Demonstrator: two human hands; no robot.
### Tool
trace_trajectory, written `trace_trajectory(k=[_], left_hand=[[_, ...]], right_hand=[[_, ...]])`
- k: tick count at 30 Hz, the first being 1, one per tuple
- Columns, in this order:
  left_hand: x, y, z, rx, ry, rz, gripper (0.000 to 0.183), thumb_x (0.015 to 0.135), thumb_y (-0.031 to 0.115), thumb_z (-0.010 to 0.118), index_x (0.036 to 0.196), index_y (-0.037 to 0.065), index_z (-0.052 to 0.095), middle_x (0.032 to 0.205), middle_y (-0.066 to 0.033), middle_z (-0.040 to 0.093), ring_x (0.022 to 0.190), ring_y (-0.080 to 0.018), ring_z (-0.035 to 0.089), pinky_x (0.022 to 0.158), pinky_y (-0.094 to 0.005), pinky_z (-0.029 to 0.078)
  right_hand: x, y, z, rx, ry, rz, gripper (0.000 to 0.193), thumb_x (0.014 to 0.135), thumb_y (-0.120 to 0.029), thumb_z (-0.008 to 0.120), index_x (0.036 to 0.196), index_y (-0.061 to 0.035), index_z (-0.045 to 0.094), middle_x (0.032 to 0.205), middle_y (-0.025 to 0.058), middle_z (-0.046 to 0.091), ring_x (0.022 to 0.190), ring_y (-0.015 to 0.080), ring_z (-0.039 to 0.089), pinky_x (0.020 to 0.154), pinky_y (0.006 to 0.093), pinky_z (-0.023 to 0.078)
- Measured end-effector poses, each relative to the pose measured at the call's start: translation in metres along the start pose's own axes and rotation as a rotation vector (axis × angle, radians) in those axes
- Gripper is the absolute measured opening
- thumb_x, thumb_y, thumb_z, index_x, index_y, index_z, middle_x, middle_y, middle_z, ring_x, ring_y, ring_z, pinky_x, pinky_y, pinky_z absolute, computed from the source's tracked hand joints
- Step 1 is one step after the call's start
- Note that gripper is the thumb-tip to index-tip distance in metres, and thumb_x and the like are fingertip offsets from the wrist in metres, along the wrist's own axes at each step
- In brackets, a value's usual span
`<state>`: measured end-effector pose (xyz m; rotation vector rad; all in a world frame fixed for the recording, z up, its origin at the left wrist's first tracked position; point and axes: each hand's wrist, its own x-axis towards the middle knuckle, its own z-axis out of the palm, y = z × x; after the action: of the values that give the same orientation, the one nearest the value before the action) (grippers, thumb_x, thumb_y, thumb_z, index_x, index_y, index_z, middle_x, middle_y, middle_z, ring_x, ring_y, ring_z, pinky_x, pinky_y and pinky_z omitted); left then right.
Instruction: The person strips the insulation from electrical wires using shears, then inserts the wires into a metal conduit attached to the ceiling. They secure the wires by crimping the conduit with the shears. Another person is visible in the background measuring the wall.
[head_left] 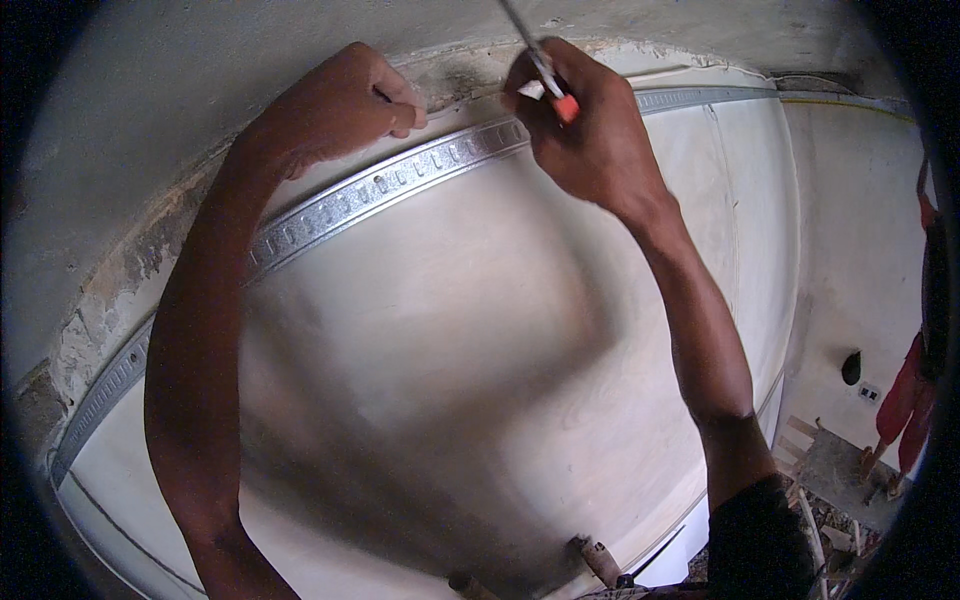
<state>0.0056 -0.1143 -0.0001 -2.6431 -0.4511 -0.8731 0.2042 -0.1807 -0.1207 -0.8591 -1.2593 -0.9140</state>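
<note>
My left hand (345, 105) is raised to the top of the wall, its fingers curled in a pinch beside the upper edge of a silvery slotted metal channel (390, 180). Whatever may be between those fingertips is hidden. The channel runs in a curve along the pale wall (480, 280), just under the ceiling. To the right, my right hand (595, 125) is closed around a tool with a thin grey metal shaft (530, 40) and an orange-red end (566, 108). The shaft points up past the channel, and the tool's kind is unclear.
Chipped, rough plaster (130, 260) lines the join with the grey ceiling (200, 60). Two brown stubby ends (600, 562) show at the bottom. At far right, a person in red trousers (900, 400) stands near a wall socket (869, 393); scraps of wood (838, 540) lie below.
</note>
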Motion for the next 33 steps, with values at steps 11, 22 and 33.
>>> trace_trajectory(k=[11, 22, 33], left_hand=[[-0.012, -0.019, 0.023, 0.070, 0.270, 0.090, 0.027, 0.089, 0.026, 0.073, 0.097, 0.001, 0.074, 0.093, -0.0167, 0.073, 0.087, -0.0256, 0.070, 0.083, -0.0401, 0.053], [-0.019, -0.014, 0.044, 0.293, 0.470, 0.073, 0.036, 0.091, 0.035, 0.072, 0.101, 0.001, 0.072, 0.099, -0.0194, 0.072, 0.096, -0.0305, 0.070, 0.088, -0.0411, 0.052], [-0.035, 0.005, 0.071, 0.570, 0.824, 0.002, 0.035, 0.083, 0.040, 0.078, 0.091, 0.006, 0.075, 0.086, -0.0175, 0.073, 0.080, -0.0358, 0.070, 0.075, -0.0466, 0.052]], right_hand=[[0.067, 0.018, 0.017, 0.270, -0.364, -0.413, 0.025, 0.082, -0.010, 0.071, 0.105, -0.0007, 0.069, 0.094, 0.0212, 0.071, 0.089, 0.0382, 0.070, 0.081, 0.0429, 0.054], [0.078, 0.015, 0.012, -0.001, -0.549, -0.557, 0.028, 0.083, 0.004, 0.063, 0.111, 0.0035, 0.064, 0.094, 0.0231, 0.070, 0.089, 0.0360, 0.069, 0.081, 0.0436, 0.056], [0.084, 0.005, 0.013, 0.120, -0.744, -0.500, 0.021, 0.086, -0.005, 0.059, 0.104, 0.0033, 0.065, 0.084, 0.0215, 0.068, 0.083, 0.0357, 0.068, 0.078, 0.0463, 0.052]])
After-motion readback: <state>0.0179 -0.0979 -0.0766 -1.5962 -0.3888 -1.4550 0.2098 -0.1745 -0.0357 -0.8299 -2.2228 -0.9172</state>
